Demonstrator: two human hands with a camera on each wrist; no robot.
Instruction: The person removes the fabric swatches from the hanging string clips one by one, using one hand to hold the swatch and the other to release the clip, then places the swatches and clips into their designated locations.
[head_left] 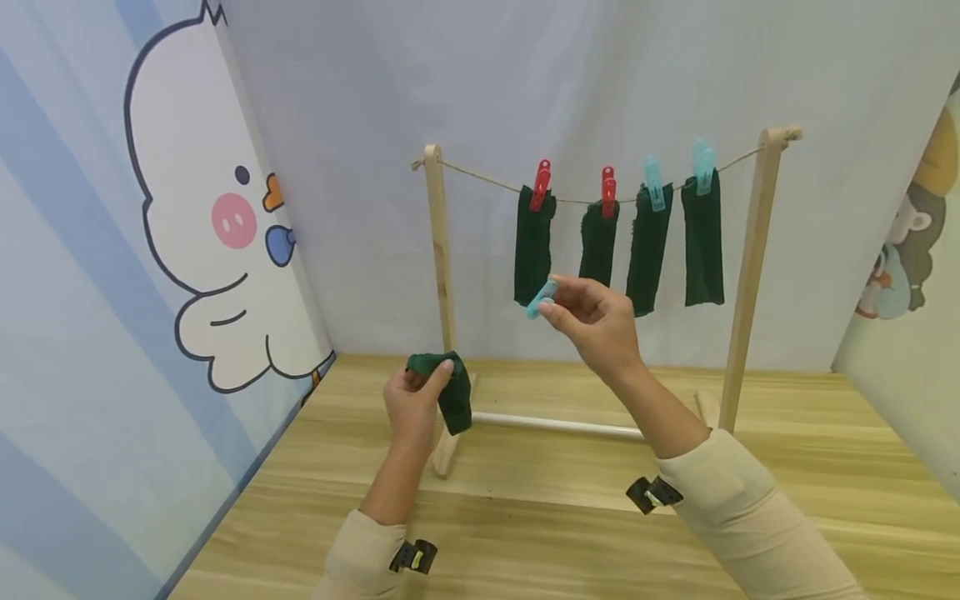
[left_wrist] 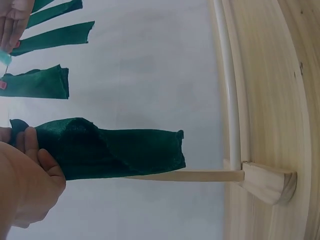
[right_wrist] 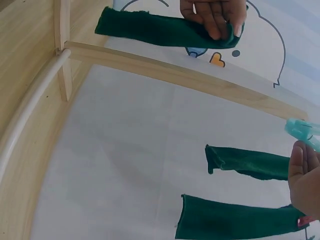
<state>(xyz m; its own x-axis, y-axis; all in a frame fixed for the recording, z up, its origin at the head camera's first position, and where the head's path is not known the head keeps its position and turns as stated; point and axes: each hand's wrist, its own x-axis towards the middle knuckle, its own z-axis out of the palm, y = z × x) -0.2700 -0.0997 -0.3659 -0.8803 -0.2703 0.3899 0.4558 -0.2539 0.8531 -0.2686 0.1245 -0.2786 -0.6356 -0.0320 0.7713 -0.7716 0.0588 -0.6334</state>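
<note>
My left hand (head_left: 414,400) pinches a dark green cloth strip (head_left: 455,407) near its top edge, and the strip's lower end hangs free. This happens low in front of the rack's left post. A light blue clothespin (head_left: 542,300) is pinched between thumb and fingers of my right hand (head_left: 600,325), in front of the hanging cloths and below the line. In the left wrist view the held cloth strip (left_wrist: 135,150) shows its full length. The right wrist view catches the clothespin (right_wrist: 300,130) at the right edge, over the fingertips.
A cord (head_left: 487,177) runs between two wooden posts (head_left: 752,275). Several green cloths (head_left: 533,250) hang from it, the left two by red clothespins (head_left: 541,185), the right two by light blue clothespins (head_left: 654,183). A white rod (head_left: 558,425) joins the rack's feet on the wooden table (head_left: 540,533).
</note>
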